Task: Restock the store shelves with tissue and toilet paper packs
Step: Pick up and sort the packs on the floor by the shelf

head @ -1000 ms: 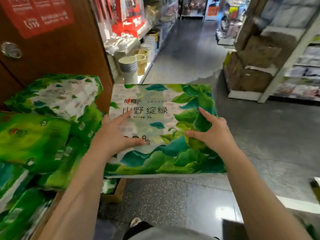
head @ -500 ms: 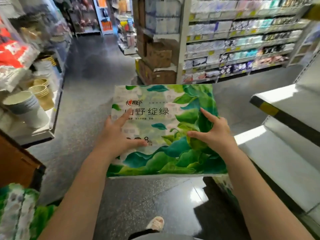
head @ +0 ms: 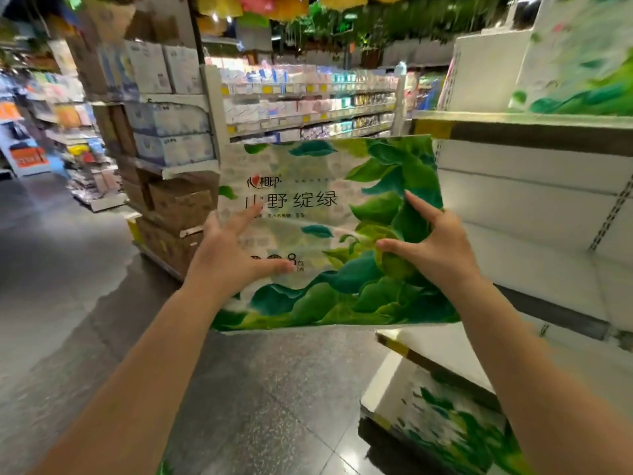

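A large tissue pack (head: 325, 173), white with green leaf print and dark lettering, hangs in the air in front of me, its printed face toward me. My left hand (head: 233, 255) grips its left half with fingers and thumb spread and dug into the wrap. My right hand (head: 431, 248) pinches the wrap on its right half. The pack is just left of a white store shelf (head: 534, 269). A similar green pack (head: 582, 73) stands on the shelf board above, and another (head: 452, 426) lies blurred under the lowest board.
The upper shelf's front edge (head: 513, 132) is at the level of the pack's top. Stacked cardboard boxes (head: 178, 207) and wrapped paper goods stand on an end rack behind the pack. Filled aisle shelves (head: 308, 108) run behind. Dark glossy floor (head: 102, 320) lies to my left.
My view has swung right from the stack of green packs to the white shelf. The pack has risen with both hands, whose hold on it is unchanged.
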